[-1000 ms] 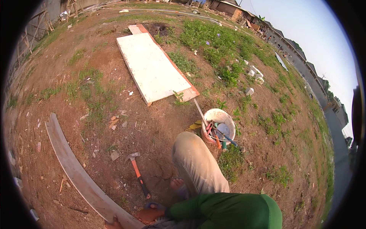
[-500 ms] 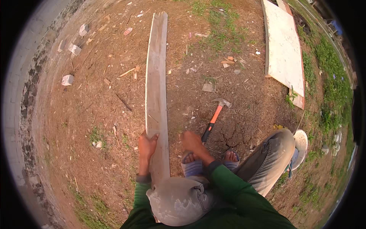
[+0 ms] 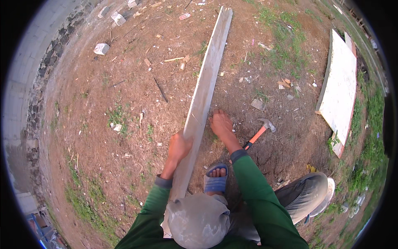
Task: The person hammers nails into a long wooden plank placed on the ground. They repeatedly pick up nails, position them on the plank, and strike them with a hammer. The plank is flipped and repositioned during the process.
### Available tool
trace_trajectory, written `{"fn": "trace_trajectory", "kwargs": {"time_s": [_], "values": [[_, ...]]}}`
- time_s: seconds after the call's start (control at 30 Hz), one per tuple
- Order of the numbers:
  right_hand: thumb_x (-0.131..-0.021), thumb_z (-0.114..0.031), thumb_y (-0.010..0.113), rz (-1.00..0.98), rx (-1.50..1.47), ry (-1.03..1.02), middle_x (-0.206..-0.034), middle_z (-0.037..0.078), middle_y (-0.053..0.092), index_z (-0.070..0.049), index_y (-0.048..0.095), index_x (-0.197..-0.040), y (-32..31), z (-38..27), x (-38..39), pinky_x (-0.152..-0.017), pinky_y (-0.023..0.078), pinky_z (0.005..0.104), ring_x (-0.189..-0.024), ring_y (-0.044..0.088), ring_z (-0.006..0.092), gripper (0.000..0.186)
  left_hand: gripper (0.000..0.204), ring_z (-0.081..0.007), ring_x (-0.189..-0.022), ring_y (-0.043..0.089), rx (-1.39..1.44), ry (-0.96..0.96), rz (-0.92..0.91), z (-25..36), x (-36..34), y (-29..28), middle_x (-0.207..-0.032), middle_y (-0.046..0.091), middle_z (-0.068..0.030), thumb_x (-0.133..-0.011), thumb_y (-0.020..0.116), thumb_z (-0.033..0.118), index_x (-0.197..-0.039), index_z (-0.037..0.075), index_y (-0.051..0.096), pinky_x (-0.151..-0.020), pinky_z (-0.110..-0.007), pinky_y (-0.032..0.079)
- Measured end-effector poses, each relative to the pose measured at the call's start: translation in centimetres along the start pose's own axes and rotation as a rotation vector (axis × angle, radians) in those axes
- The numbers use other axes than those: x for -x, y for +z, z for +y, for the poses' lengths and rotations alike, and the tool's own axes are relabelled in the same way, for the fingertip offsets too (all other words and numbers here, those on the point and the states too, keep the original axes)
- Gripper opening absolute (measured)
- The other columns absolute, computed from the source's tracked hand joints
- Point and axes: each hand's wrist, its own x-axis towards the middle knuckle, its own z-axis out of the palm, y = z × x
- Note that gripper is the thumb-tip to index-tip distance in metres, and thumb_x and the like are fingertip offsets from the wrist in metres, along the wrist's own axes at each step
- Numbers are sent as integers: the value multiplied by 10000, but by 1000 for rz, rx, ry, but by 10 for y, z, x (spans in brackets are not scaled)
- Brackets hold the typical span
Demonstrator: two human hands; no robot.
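My left hand (image 3: pixel 179 147) grips a long, weathered wooden plank (image 3: pixel 211 68) that runs away from me beside my grey-trousered knee (image 3: pixel 198 220). My right hand (image 3: pixel 222 126) is low over the dirt just right of the plank, fingers slightly bent and apart; whatever is under its fingertips is hidden. A claw hammer (image 3: pixel 259 135) with an orange and black handle lies to the right of that hand, partly behind my forearm. My foot in a blue striped sandal (image 3: pixel 215 178) rests between my arms.
A white board (image 3: pixel 338 89) lies at right, with a bucket (image 3: pixel 329 191) partly behind my other knee. Pale blocks (image 3: pixel 101 48) and wood scraps are scattered on the dirt and weeds. A grey block wall (image 3: pixel 23 103) with a rubble strip runs along the left.
The view has swung left from the bucket and board toward the plank. My right hand has moved forward along the plank; my left hand keeps hold of it.
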Motion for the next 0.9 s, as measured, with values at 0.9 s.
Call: {"fn": "trace_trajectory", "kwargs": {"time_s": [0.9], "values": [[-872, -151, 709, -118, 250, -180, -969, 240, 776, -65, 801, -977, 0, 7, -1, -858, 591, 551, -945, 750, 446, 164, 411, -453, -906, 777, -72, -87, -84, 19, 15, 7, -954, 768, -277, -931, 715, 176, -1281, -35, 668, -827, -533, 643]]}}
